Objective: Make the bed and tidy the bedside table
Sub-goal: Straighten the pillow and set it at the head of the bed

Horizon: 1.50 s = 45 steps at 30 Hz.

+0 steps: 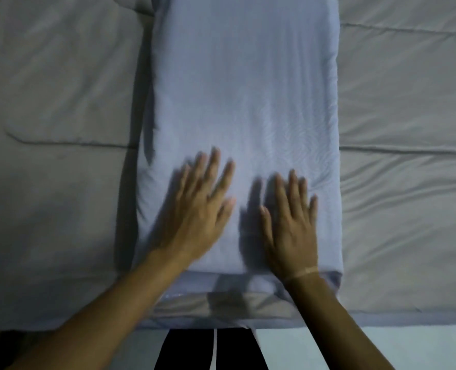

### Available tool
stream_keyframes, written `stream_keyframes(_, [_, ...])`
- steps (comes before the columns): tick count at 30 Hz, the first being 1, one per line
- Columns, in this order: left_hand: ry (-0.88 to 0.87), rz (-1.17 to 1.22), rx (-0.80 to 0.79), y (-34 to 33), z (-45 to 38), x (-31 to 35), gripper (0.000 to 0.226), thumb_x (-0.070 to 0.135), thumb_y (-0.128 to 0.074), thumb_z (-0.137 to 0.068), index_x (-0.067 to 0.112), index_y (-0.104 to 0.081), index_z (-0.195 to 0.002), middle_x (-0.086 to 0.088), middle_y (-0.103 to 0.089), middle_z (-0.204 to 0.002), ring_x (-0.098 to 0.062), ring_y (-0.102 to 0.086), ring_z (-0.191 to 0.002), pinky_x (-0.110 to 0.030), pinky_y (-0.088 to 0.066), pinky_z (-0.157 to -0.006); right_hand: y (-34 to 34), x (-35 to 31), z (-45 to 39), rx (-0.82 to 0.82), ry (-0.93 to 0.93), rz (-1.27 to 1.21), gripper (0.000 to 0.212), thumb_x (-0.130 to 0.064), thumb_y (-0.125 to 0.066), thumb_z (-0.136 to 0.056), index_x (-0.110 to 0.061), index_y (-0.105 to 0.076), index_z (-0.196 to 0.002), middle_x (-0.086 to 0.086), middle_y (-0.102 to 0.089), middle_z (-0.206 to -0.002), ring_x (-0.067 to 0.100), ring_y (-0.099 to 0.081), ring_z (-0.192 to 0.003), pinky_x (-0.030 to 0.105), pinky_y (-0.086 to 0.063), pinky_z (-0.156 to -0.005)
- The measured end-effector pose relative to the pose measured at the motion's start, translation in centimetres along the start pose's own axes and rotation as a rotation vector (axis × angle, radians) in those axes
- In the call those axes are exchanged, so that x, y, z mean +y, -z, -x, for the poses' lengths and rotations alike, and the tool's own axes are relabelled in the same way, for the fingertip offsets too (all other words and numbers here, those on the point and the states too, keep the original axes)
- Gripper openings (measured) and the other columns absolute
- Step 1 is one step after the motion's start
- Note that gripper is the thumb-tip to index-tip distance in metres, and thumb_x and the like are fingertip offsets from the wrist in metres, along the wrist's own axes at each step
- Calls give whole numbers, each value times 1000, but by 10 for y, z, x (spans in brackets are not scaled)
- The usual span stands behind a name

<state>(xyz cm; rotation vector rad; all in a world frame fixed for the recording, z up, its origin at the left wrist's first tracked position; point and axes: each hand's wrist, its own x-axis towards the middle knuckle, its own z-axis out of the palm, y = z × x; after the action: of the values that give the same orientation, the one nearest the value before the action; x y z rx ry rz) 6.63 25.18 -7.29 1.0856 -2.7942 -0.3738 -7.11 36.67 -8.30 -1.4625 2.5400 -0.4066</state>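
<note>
the pale blue pillow (245, 108) lies lengthwise on the grey comforter (405, 108), its near end at the bed edge. left hand (194, 209) and right hand (292, 222) rest flat on its near half, fingers straight and spread, gripping nothing. the left hand is motion-blurred. a thin band (305, 272) circles the right wrist. the comforter is cut off at the frame edges.

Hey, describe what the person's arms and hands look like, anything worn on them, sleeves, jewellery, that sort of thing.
Both forearms are bare, with no sleeves in view. The left hand shows no rings, watch or glove. The right hand has a thin, pale band around the wrist, and nothing visible on its fingers. The picture is slightly blurred, so finer details cannot be told.
</note>
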Motion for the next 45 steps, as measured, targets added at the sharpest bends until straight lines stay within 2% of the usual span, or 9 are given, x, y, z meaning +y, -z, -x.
stream_keyframes(4, [321, -35, 4, -10, -31, -56, 63, 47, -29, -95, 17, -20, -150, -13, -15, -157, -33, -15, -144, -55, -11, -115, -14, -1, -49, -71, 60, 82, 62, -56, -24, -96, -28, -24, -151, 8, -19, -159, 29, -14, -148, 53, -8, -117])
stream_keyframes(10, [617, 309, 19, -14, 28, -78, 86, 65, -18, -85, 11, -11, -151, -19, -7, -157, -33, -7, -146, -47, -9, -119, 11, 98, -38, -87, -460, 59, 83, -74, -14, -87, -25, -12, -153, 12, -8, -161, 30, -5, -149, 59, -4, -117])
stream_keyframes(12, [570, 270, 71, -7, 29, -72, 80, 59, -22, -89, 10, -11, -151, -21, -6, -157, -36, -7, -145, -48, -10, -118, 19, 96, -38, -27, -456, 79, 84, -69, -17, -89, -15, -16, -153, 16, -9, -160, 34, -6, -148, 61, -8, -116])
stream_keyframes(18, [169, -26, 43, -10, -22, -37, 62, 46, -29, -96, 19, -20, -151, -13, -14, -158, -29, -12, -146, -51, -9, -117, -2, 25, -61, -44, 58, 98, 65, -58, -26, -94, -26, -26, -151, 10, -15, -160, 31, -11, -148, 55, -3, -116])
stream_keyframes(21, [185, -60, 8, -14, -24, -51, 58, 44, -27, -96, 22, -24, -150, -10, -16, -158, -25, -15, -146, -53, -11, -116, -4, 47, -71, -48, -124, 96, 63, -61, -30, -95, -32, -22, -151, 5, -13, -161, 26, -10, -149, 58, -7, -117])
stream_keyframes(27, [573, 326, 172, -6, -31, -77, 72, 49, -44, -93, 14, -18, -150, -19, -10, -157, -35, -16, -144, -45, -20, -116, 13, 56, -89, 95, -290, -120, 61, -48, -49, -94, -19, -34, -145, 16, -25, -156, 38, -30, -139, 51, -30, -113])
stream_keyframes(36, [911, 807, 56, -8, -43, -87, 100, 57, -69, -73, 17, -19, -150, -5, -35, -151, -20, -39, -135, -32, -33, -110, 3, 54, -84, 74, -406, -230, 66, -65, -45, -87, -40, -24, -144, 12, -36, -147, 37, -46, -125, 51, -48, -94])
stream_keyframes(41, [968, 945, -63, -2, -50, -93, 104, 65, -75, -61, 18, -34, -144, 0, -46, -144, -16, -48, -127, -32, -38, -106, 7, 55, -86, 21, -533, -283, 90, -68, -52, -83, -26, -11, -151, 18, -45, -141, 40, -50, -121, 49, -44, -92])
stream_keyframes(45, [1014, 1068, -219, 7, -58, -98, 109, 69, -78, -41, 18, -50, -133, 0, -62, -125, -15, -61, -107, -32, -47, -95, 14, 58, -90, -9, -610, -366, 89, -71, -59, -75, -13, -35, -138, 15, -56, -131, 38, -56, -115, 46, -46, -91])
